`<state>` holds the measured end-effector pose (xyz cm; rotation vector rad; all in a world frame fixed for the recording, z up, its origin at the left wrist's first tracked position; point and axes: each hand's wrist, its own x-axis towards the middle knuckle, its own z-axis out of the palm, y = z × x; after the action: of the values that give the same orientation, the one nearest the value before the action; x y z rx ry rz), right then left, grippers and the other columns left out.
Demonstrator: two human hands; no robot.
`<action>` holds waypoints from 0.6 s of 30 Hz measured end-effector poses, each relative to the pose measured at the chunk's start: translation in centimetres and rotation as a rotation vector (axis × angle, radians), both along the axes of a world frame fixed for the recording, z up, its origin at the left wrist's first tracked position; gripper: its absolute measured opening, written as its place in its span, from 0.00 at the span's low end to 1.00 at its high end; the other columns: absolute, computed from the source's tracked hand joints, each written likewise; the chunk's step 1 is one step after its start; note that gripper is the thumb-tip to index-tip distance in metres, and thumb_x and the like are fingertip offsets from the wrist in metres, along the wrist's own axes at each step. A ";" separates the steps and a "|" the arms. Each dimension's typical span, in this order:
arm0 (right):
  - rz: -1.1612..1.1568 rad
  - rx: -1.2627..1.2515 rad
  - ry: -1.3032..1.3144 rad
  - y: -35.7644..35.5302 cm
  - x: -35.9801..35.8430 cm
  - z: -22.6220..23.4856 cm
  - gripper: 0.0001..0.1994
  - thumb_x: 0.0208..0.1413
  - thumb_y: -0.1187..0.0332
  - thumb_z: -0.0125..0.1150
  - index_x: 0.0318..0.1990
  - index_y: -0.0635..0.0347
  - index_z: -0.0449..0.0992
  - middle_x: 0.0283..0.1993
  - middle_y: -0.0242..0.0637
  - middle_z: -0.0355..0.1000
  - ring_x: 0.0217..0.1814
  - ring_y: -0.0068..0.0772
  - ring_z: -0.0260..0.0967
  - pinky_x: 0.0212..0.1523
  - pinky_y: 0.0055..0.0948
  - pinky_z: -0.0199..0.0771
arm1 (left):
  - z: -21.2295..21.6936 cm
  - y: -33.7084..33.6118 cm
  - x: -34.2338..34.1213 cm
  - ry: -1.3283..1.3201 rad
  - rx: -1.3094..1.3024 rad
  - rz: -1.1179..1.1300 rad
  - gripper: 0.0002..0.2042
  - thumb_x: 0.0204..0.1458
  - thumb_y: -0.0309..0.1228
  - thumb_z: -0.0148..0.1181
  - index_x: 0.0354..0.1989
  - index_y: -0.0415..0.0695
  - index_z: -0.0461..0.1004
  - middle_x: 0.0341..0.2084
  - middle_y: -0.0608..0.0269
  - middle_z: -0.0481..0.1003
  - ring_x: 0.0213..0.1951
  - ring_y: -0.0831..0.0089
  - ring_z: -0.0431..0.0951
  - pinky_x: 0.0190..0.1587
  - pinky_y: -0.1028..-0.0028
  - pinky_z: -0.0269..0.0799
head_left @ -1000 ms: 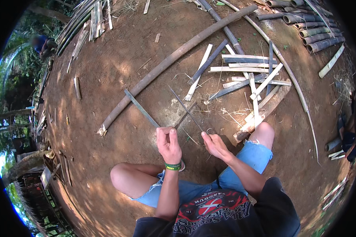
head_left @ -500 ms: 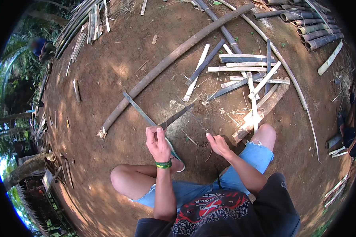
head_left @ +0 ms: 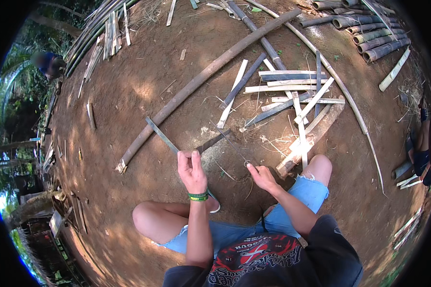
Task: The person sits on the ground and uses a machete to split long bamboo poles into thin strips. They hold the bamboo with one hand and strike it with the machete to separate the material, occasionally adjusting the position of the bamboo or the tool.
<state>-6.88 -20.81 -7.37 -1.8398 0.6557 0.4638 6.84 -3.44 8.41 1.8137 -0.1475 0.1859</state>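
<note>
My left hand (head_left: 192, 174), a green band at its wrist, is closed with thumb up on a narrow greenish bamboo strip (head_left: 162, 134). The strip slants away to the far left, its tip over a long brown pole. To the right, my right hand (head_left: 262, 177) is closed around the near end of a thin dark blade, apparently a knife (head_left: 231, 143). Its handle is hidden in the fist, and the blade points far left. Between the hands, a dark flat piece (head_left: 214, 141) sticks out beside my left fingers; whether I hold it or it lies on the ground, I cannot tell.
The brown pole (head_left: 210, 69) lies across the ground ahead. Split bamboo strips (head_left: 292, 88) are heaped at right, beside a short log (head_left: 316, 138). Thick bamboo tubes (head_left: 380, 45) are stacked far right. Other people are at the far left (head_left: 48, 64) and right edge (head_left: 422, 148).
The view has shifted slightly, so the ground things appear a little farther left. Both hands keep their grips, and the knife and strip have barely moved.
</note>
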 end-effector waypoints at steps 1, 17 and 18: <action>-0.015 -0.111 -0.041 0.6 -0.3 -1.2 0.38 0.63 0.37 0.45 0.29 0.73 0.78 0.33 0.62 0.77 0.40 0.61 0.78 0.45 0.50 0.74 | -0.1 0.1 -0.4 0.009 0.010 0.007 0.11 0.65 0.29 0.55 0.30 0.40 0.66 0.27 0.68 0.63 0.28 0.82 0.63 0.33 0.78 0.62; -0.905 0.914 -0.410 4.6 9.5 6.5 0.23 0.58 0.55 0.68 0.49 0.68 0.73 0.38 0.41 0.78 0.16 0.19 0.63 0.16 0.22 0.64 | -2.5 4.8 -12.9 0.257 -0.577 0.360 0.13 0.71 0.37 0.42 0.47 0.37 0.62 0.44 0.49 0.74 0.45 0.63 0.79 0.51 0.66 0.78; -0.876 0.855 -0.420 3.8 10.2 7.0 0.21 0.54 0.63 0.73 0.49 0.68 0.73 0.34 0.37 0.76 0.17 0.19 0.63 0.17 0.22 0.64 | -3.2 5.5 -13.9 0.283 -0.570 0.326 0.13 0.71 0.37 0.42 0.47 0.37 0.62 0.44 0.49 0.74 0.45 0.62 0.79 0.52 0.66 0.78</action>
<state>3.30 -16.98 -0.35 -0.6878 0.7375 -0.2195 -7.05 2.11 5.23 1.2659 0.3720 0.1760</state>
